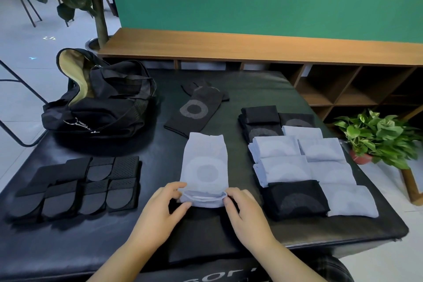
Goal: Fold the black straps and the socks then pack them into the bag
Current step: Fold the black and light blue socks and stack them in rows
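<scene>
Two hands grip the near hem of a pale blue knitted sock with a grey ring mark (204, 167), flat on the black padded table (251, 89). The left hand (158, 215) pinches its left corner between thumb and fingers (176, 186); the right hand (248, 215) pinches the right corner. Beyond the fingertips lies a black sock (194, 110); right of them, folded blue and black socks (304, 160); left, folded black straps (82, 185); far left, an open black fabric bag (100, 103)
</scene>
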### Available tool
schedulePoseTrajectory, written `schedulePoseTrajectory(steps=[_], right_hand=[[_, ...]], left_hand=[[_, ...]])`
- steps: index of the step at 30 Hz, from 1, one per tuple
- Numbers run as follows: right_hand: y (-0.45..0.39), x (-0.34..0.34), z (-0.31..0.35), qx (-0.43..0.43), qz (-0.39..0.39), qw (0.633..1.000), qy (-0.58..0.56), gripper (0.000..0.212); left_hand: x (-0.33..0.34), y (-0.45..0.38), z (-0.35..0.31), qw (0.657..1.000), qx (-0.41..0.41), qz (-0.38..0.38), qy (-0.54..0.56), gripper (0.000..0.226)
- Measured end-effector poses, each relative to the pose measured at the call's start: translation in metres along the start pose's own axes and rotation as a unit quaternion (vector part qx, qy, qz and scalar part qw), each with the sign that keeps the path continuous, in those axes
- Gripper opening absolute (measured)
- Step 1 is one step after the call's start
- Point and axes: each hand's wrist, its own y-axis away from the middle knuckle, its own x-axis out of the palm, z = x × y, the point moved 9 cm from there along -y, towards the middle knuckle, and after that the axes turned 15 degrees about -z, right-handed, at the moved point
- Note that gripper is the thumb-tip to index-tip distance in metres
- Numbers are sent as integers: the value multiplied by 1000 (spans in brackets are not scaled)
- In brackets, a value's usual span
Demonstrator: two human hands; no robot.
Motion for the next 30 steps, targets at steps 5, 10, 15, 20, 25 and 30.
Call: schedulePoseTrajectory(steps=[5, 10, 15, 20, 25, 30], right_hand=[[-10, 1, 7, 17, -16, 999, 45, 16], [-20, 5, 10, 26, -9, 989, 145, 16], [-27, 7, 9, 29, 6, 980, 196, 23], [-29, 5, 6, 20, -31, 981, 188, 7], [-25, 10, 6, -98, -75, 978, 167, 50], [-18, 10, 9, -119, -61, 980, 147, 31]], left_hand=[[6, -9, -1, 999, -6, -26, -31, 37], [7, -14, -4, 997, 4, -49, -67, 31], [7, -15, -6, 992, 11, -65, -109, 11], [8, -8, -18, 967, 155, -111, -167, 43], [17, 2, -33, 941, 279, -88, -170, 41], [19, 2, -29, 952, 246, -78, -165, 25]])
